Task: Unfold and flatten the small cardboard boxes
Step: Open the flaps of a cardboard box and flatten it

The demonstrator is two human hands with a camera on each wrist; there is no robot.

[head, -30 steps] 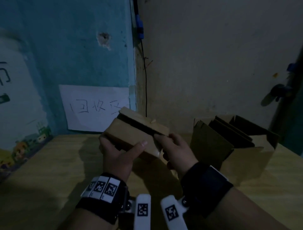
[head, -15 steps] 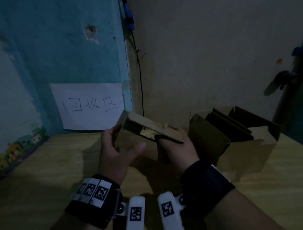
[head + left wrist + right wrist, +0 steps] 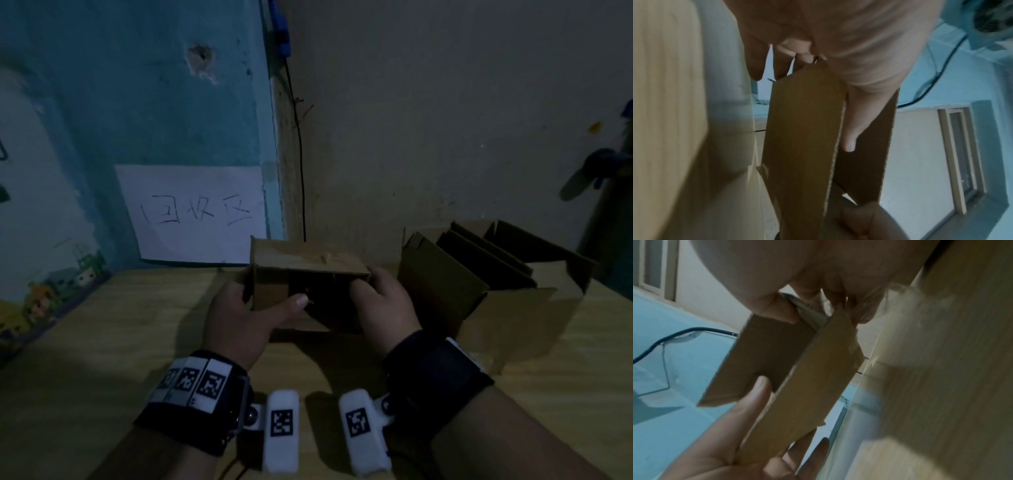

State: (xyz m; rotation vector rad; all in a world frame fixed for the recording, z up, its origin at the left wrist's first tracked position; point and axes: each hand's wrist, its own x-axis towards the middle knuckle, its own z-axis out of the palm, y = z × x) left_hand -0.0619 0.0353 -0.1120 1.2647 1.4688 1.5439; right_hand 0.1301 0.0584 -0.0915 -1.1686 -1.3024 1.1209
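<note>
A small brown cardboard box [image 3: 305, 263] is held above the wooden table [image 3: 85, 342], its open end turned toward me and dark inside. My left hand [image 3: 239, 315] grips its left side, thumb lying across the near flap, fingers behind the panel. In the left wrist view the thumb presses a brown panel [image 3: 803, 138]. My right hand [image 3: 383, 308] pinches the box's right corner; the right wrist view shows thumb and fingers clamped on the cardboard edge [image 3: 809, 311]. The box's far side is hidden.
A larger open carton [image 3: 507, 308] stands at the right, holding several flattened cardboard pieces [image 3: 479, 260] upright. A white paper sign [image 3: 195, 212] is taped to the blue wall behind. A black cable [image 3: 301, 164] runs down the wall corner.
The box has been turned and spread from a slanted, half-collapsed shape into a squarer one with its opening facing me. Both hands kept hold and shifted slightly lower.
</note>
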